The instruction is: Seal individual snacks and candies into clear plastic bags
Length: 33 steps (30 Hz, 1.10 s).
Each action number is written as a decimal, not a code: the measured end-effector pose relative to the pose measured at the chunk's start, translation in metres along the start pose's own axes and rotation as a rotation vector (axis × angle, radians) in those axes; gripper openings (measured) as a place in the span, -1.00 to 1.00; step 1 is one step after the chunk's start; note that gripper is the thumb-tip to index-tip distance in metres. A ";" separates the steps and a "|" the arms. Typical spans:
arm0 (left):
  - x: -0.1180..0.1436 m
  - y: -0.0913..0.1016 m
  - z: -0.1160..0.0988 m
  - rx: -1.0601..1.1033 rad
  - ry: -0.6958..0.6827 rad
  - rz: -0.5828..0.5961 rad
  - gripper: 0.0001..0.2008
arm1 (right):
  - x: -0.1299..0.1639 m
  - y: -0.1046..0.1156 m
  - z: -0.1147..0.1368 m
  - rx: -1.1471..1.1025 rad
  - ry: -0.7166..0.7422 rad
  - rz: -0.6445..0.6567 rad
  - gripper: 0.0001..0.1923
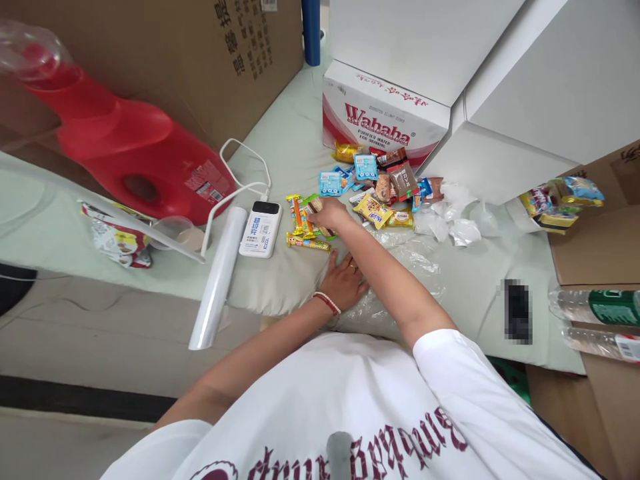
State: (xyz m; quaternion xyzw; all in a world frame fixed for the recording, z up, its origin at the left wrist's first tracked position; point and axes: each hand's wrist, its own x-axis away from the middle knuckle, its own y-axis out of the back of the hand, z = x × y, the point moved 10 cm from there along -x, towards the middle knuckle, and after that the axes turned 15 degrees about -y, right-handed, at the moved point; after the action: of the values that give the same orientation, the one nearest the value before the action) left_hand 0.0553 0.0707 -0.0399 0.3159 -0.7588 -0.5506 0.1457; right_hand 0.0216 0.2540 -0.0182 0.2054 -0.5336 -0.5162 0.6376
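Note:
My right hand (327, 215) reaches forward over a small group of snack packets (305, 227) with orange, green and yellow wrappers, its fingers closed on a brown-wrapped one. My left hand (344, 280) lies flat, fingers spread, on the pale green cloth (280, 147) beside a clear plastic bag (400, 267). A red and white bead bracelet sits on the left wrist. A bigger heap of snack packets (385, 187) lies just beyond, in front of a Wahaha water carton (380, 120).
A white power bank (261, 229) with a cable lies left of the snacks, next to a white roll (220, 277). A red detergent jug (125, 147) lies on its side at left. Water bottles (595, 313) and cardboard boxes (600, 233) are at right.

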 end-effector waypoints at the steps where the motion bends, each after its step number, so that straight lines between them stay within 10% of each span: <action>1: 0.000 0.000 0.000 0.010 0.002 -0.001 -0.48 | 0.000 -0.001 0.003 0.014 -0.023 -0.001 -0.47; 19: -0.001 0.000 -0.001 0.074 0.000 -0.024 -0.45 | 0.001 0.001 0.012 -0.029 0.034 -0.082 -0.57; 25: 0.000 0.001 -0.002 0.005 -0.007 -0.038 -0.46 | -0.003 -0.019 0.041 0.103 0.346 0.050 -0.43; 33: 0.000 0.003 -0.003 -0.008 -0.007 -0.020 -0.47 | 0.008 -0.020 0.031 0.137 0.401 0.059 -0.54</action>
State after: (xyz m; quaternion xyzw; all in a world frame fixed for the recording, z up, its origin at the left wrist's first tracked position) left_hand 0.0563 0.0690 -0.0360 0.3210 -0.7538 -0.5564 0.1386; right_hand -0.0152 0.2484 -0.0202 0.3312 -0.4357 -0.4084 0.7305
